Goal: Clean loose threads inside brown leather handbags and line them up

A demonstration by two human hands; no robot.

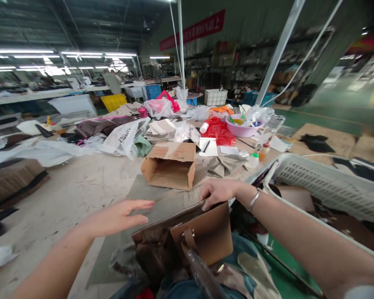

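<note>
A brown handbag (205,234) with a strap handle and metal fittings rests tilted at the table's near edge, over the person's lap. Its handle seems wrapped in clear plastic. My right hand (216,192), a bracelet at the wrist, pinches the bag's upper rim between thumb and fingers. Left of the bag, my left hand (127,215) hovers with fingers stretched and thumb apart, holding nothing. Beneath the bag lies a grey-green sheet (112,253). Just beyond it an open cardboard box (170,166) lies with its opening toward me; its inside is dark.
At right stands a white plastic crate (324,176) holding brown pieces. Farther back are a lilac basin (244,131), a red plastic bag (218,131), a stack of sheets (160,131) and a white plastic bag (121,139). A brown bundle (15,180) lies at left.
</note>
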